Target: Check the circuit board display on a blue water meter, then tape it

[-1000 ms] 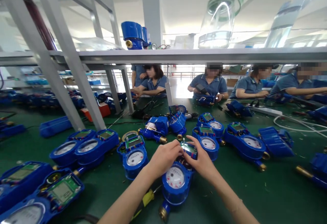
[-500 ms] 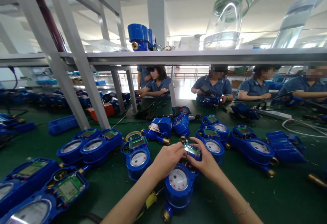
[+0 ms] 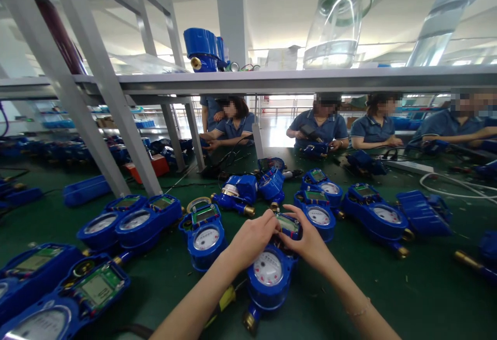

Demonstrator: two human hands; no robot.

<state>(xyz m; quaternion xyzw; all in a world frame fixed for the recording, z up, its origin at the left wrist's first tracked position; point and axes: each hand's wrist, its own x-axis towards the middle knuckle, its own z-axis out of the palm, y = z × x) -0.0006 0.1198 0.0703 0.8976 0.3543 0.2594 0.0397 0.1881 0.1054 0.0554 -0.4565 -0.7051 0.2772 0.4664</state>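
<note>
At the far left of the green counter (image 3: 388, 298) lie two open blue meters with bare circuit boards (image 3: 93, 289); just behind them sit two closed meters side by side (image 3: 130, 223); next comes one meter with a white dial (image 3: 203, 235), close beside the left hand (image 3: 252, 236); that hand's fingers curl down onto the top of the blue water meter (image 3: 267, 275) lying in front of the person at the counter's near middle, its white dial facing up and its brass fitting toward the camera; the right hand (image 3: 308, 241) presses on the same meter's green display module (image 3: 288, 223) from the other side, fingers bent around it; a yellow-handled tool (image 3: 225, 298) lies under the left forearm; to the right lie three more dial meters (image 3: 375, 216); four seated people in blue shirts (image 3: 322, 125) work across the counter.
</note>
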